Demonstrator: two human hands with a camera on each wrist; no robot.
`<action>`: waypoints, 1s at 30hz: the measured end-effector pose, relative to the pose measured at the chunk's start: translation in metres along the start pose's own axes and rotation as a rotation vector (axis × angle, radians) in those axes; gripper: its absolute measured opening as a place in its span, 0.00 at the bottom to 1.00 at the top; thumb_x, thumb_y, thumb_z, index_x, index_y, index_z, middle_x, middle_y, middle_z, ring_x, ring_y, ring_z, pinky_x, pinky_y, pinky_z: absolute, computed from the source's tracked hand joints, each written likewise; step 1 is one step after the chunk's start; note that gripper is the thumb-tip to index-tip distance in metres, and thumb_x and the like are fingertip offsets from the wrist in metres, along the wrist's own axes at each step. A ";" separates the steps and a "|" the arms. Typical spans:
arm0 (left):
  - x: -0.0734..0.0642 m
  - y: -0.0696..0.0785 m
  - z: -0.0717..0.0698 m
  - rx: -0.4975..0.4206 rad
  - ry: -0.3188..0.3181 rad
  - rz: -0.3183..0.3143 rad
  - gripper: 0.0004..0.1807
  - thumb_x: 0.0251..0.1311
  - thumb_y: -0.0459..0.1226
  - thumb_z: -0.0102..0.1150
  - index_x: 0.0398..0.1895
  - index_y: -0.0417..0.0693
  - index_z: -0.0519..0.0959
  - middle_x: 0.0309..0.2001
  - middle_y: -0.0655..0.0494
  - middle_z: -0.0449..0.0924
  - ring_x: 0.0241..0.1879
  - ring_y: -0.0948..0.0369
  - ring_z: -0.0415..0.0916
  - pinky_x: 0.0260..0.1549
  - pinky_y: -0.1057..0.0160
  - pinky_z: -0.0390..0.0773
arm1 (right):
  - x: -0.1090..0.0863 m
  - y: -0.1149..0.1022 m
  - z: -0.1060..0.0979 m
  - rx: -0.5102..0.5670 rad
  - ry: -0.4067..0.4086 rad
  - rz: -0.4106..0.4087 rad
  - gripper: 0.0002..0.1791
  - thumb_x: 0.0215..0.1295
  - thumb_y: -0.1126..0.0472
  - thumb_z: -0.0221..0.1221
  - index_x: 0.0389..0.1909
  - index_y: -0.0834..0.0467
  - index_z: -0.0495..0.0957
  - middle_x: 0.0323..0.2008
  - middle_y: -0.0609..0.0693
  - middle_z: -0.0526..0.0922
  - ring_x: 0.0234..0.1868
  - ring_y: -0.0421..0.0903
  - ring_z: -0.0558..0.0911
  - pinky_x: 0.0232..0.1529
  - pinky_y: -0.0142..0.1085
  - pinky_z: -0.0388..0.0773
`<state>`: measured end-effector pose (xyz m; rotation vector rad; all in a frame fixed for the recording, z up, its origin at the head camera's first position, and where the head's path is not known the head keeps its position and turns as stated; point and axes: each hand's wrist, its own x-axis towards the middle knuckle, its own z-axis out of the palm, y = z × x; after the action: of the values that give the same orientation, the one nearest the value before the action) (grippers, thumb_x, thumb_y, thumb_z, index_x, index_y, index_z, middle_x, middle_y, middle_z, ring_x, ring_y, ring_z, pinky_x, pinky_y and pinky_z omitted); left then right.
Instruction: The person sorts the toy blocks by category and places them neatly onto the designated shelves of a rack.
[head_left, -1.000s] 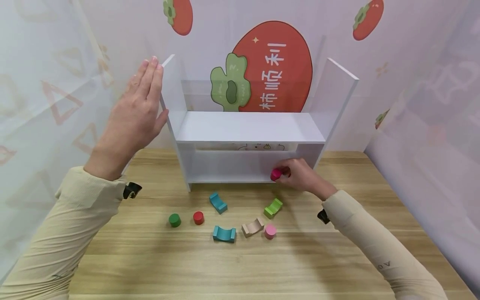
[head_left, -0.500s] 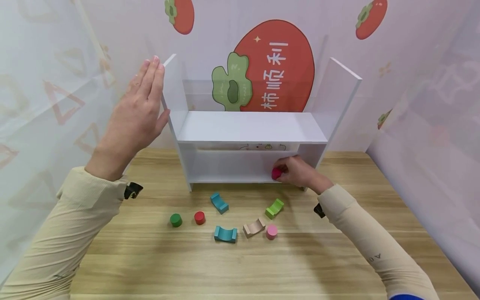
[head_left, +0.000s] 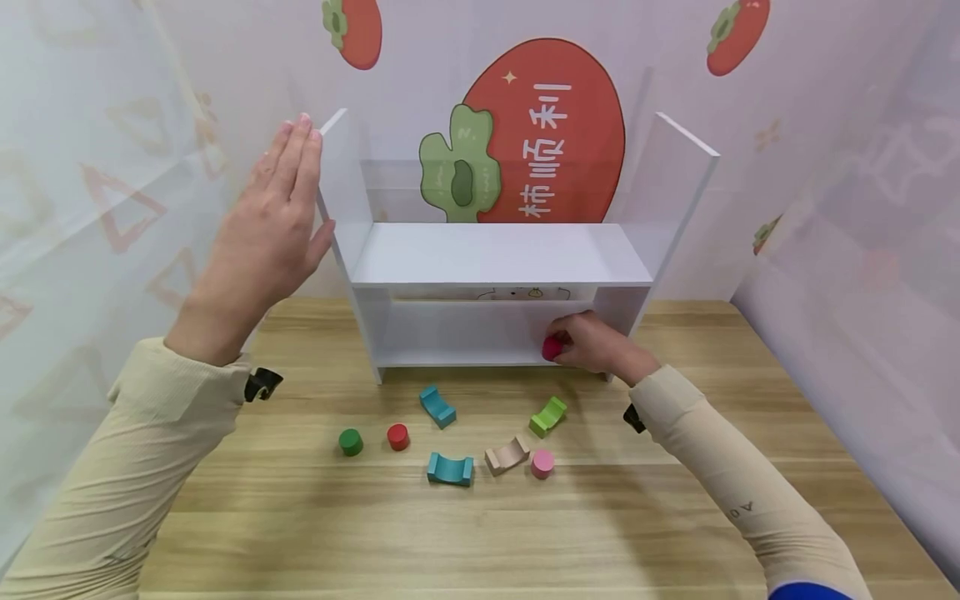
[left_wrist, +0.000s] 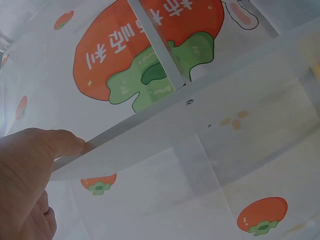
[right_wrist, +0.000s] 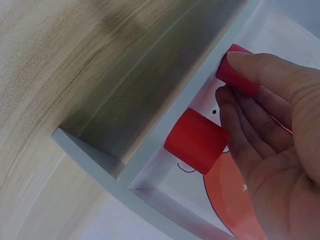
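Crimson cylinder (head_left: 552,348): at front edge of lower shelf (head_left: 457,332), pinched in fingers of right hand (head_left: 596,342); presumably light, rigid, smooth, best held round curved side. Left hand (head_left: 264,225): fingers straight, against side panel (head_left: 348,179).

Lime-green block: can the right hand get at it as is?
Probably, once freed: the right hand is pinching the magenta cylinder at the white shelf. Nothing visible covers the lime-green block on the table in front.
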<state>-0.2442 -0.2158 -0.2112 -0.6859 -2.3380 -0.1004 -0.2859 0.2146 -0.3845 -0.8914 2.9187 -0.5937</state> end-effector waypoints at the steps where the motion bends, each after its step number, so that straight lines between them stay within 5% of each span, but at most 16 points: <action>1: 0.000 0.000 0.000 0.001 0.003 0.002 0.50 0.67 0.29 0.63 0.85 0.33 0.44 0.87 0.39 0.42 0.87 0.44 0.41 0.84 0.43 0.50 | 0.000 -0.001 0.000 -0.004 -0.001 -0.001 0.15 0.59 0.69 0.73 0.47 0.63 0.88 0.43 0.55 0.89 0.42 0.49 0.85 0.48 0.46 0.86; 15: -0.001 -0.001 0.000 0.009 0.006 0.010 0.50 0.66 0.29 0.62 0.85 0.33 0.44 0.86 0.38 0.43 0.87 0.44 0.41 0.84 0.43 0.51 | -0.020 -0.020 -0.022 0.012 0.069 -0.054 0.19 0.60 0.71 0.72 0.53 0.68 0.85 0.49 0.61 0.90 0.49 0.57 0.89 0.53 0.53 0.88; 23: 0.000 0.000 -0.001 0.014 0.012 0.012 0.49 0.66 0.29 0.62 0.85 0.33 0.44 0.86 0.38 0.43 0.87 0.44 0.42 0.84 0.44 0.50 | -0.043 -0.041 -0.018 0.073 -0.042 -0.154 0.20 0.60 0.68 0.74 0.54 0.61 0.87 0.49 0.53 0.91 0.50 0.47 0.89 0.54 0.47 0.89; 30: 0.000 0.000 -0.001 0.021 0.013 0.016 0.49 0.66 0.29 0.63 0.84 0.32 0.45 0.86 0.37 0.44 0.87 0.44 0.42 0.84 0.44 0.50 | -0.064 -0.048 0.003 0.169 -0.163 -0.202 0.21 0.61 0.67 0.74 0.56 0.60 0.86 0.50 0.53 0.91 0.51 0.52 0.90 0.54 0.44 0.89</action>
<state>-0.2436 -0.2163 -0.2108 -0.6915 -2.3177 -0.0728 -0.2061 0.2116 -0.3744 -1.1597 2.6095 -0.7287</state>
